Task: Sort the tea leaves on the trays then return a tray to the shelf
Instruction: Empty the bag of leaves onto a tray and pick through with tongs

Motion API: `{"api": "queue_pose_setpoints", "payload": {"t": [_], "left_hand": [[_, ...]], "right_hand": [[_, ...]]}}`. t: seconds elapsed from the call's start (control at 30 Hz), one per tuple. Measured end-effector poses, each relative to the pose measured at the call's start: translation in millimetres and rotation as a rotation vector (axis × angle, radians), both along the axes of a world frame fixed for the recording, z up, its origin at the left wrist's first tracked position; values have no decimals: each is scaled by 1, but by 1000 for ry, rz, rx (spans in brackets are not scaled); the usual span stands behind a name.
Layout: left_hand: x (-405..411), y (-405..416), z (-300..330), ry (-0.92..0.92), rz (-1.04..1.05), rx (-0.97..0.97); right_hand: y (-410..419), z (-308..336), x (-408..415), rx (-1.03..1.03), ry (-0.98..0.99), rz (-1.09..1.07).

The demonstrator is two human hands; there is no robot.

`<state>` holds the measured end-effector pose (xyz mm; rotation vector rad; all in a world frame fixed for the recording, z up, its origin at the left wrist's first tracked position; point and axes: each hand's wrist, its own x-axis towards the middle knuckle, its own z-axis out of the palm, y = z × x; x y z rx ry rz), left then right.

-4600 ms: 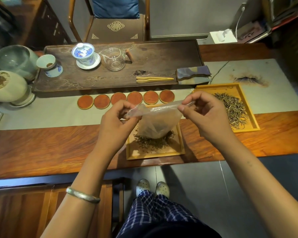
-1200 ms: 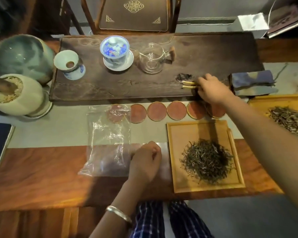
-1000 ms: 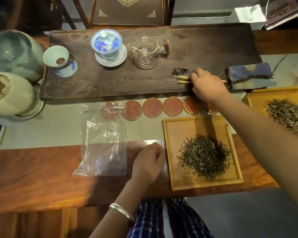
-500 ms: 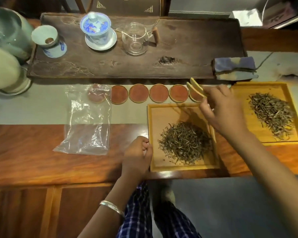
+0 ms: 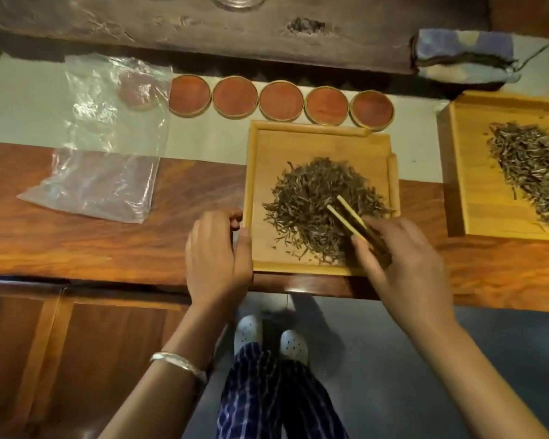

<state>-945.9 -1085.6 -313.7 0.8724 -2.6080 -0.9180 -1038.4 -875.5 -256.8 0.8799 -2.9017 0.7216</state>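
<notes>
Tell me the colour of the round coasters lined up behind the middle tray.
Reddish-brown with thin golden rims, seen in the head view: coasters.

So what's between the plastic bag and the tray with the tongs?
Head view: bare wooden tabletop, and nearer you the left hand at the tray's left edge, right of the plastic bag.

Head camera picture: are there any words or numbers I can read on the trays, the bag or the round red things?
No readable text anywhere in this picture.
Near tray: plain wood, no writing.
Far tray: plain wood, no writing.
Plastic bag: clear, no label showing.
Round coasters: plain red, no marks.
Folded cloth: only a blurred pattern, no letters.
Tweezers in the right hand: no print.
</notes>
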Motion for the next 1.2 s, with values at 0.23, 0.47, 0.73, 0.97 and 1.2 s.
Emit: {"api": "queue_pose_setpoints", "payload": {"t": [0.23, 0.47, 0.73, 0.97, 1.2], "left_hand": [[-2, 2, -5, 52, 58, 18], [-1, 4, -7, 59, 34, -51], [-1, 5, -1, 55, -14, -87], [-1, 5, -2, 50, -15, -127], [-1, 4, -4, 44, -31, -157]], "right_hand": [[-17, -9, -24, -6, 95, -72], [-33, -12, 11, 79, 11, 7], [-48, 3, -15, 11, 117, -101], [-65, -3, 5, 157, 51, 38], [-64, 1, 4, 150, 25, 14]]}}
